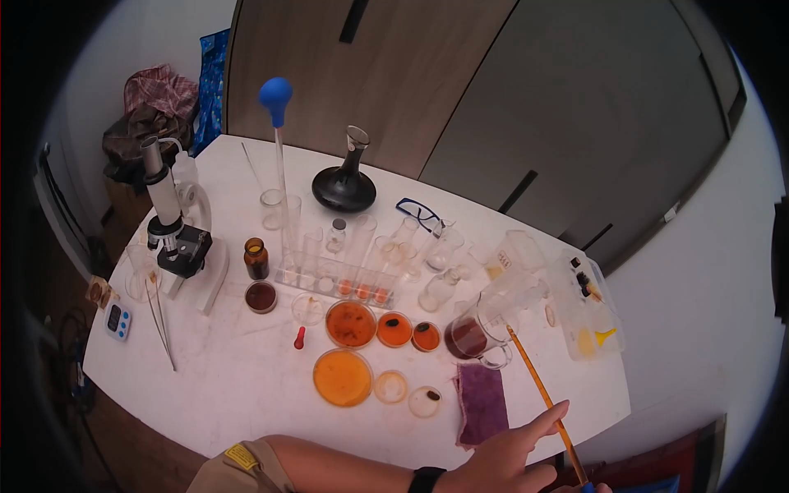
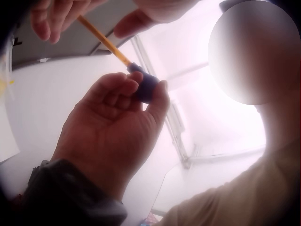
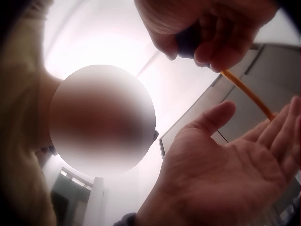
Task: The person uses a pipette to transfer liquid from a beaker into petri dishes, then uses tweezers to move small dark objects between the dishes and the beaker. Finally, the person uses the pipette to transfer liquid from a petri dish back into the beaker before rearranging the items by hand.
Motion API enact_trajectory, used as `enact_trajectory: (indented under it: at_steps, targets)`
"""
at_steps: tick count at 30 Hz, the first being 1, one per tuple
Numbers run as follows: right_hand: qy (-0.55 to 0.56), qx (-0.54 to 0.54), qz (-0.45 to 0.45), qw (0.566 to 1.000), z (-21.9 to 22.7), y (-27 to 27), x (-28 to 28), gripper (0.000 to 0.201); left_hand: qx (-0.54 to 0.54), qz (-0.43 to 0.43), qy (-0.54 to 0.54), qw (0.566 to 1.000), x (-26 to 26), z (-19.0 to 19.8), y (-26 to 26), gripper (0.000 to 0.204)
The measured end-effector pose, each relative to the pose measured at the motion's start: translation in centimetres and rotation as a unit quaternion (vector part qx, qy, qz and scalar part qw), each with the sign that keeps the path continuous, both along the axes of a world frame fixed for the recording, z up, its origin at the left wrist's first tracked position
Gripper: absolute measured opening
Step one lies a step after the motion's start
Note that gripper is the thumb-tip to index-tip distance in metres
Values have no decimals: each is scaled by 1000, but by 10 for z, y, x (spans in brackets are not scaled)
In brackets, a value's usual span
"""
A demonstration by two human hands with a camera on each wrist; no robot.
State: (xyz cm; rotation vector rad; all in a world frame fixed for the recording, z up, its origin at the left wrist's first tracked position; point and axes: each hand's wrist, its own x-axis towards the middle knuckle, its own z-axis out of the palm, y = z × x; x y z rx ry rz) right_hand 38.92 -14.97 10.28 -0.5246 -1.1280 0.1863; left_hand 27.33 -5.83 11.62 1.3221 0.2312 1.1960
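A long pipette with an orange-amber stem (image 1: 536,375) slants across the right of the head view, its tip overlapping the rim of a glass beaker (image 1: 467,339) of dark red liquid. My right hand (image 2: 110,125) grips the blue rubber bulb (image 2: 148,89) at its other end; the head view cuts most of that hand off. Reaching in from the left, my left hand (image 1: 503,458) touches the stem with extended fingers, its thumb standing apart in the right wrist view (image 3: 223,162). A folded purple cloth (image 1: 482,403) lies just beyond the left hand.
Petri dishes of orange medium (image 1: 343,378) line the middle. Behind them stand a clear test tube rack (image 1: 300,279), small flasks (image 1: 444,289) and a black carafe (image 1: 345,189). A microscope (image 1: 197,238) stands left, a plastic tray (image 1: 567,287) right.
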Motion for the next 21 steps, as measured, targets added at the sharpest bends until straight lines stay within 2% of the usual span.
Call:
enact_trajectory:
  at_steps: [4, 6, 13, 21]
  targets:
    - [-15, 3, -20, 1000, 3, 2, 0, 57, -2, 11, -7, 1000, 2, -2, 0, 73]
    - [-19, 7, -23, 1000, 5, 4, -2, 57, -50, -70, 41, 995, 5, -6, 0, 80]
    - [-43, -1, -75, 996, 13, 10, -8, 57, -47, -53, 37, 997, 0, -1, 4, 78]
    - [-60, -8, -83, 995, 21, 19, -14, 56, -61, -57, 34, 996, -10, 7, 8, 78]
